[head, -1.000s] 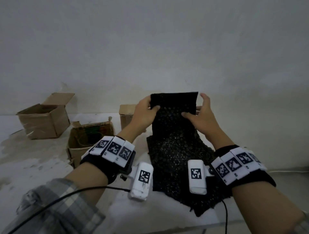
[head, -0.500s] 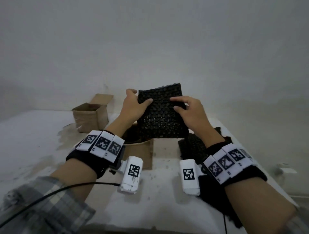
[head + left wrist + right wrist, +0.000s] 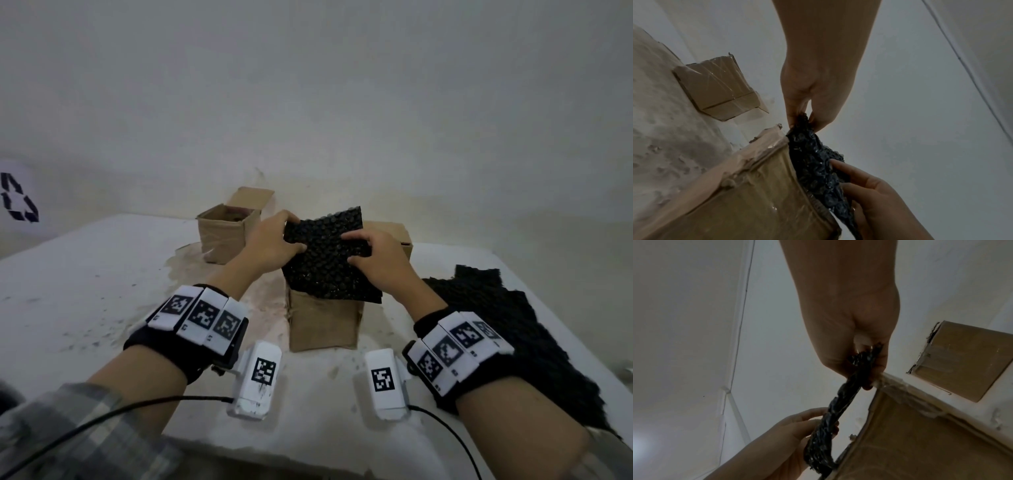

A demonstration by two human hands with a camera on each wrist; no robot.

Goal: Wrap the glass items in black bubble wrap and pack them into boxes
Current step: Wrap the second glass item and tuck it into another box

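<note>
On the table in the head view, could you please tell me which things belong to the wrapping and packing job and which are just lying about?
Part of the job:
bubble wrap sheet, pinched by left hand and right hand
near box
far box
spare bubble wrap

Lying about:
recycling sign

The black bubble wrap piece (image 3: 327, 255) was flat and folded, with small round bumps all over it. It was held tilted between the two hands, over the open top of a brown box (image 3: 323, 323). The left hand (image 3: 270, 240) pinched its left edge and the right hand (image 3: 375, 257) pinched its right edge. Its low end sat at the top of the box, and I could not tell if any glass was inside it. A second box (image 3: 226, 236) stood open past the left hand. A third box (image 3: 397, 236) stood behind the right hand. More bubble wrap (image 3: 507, 329) lay flat under the right wrist.
</note>
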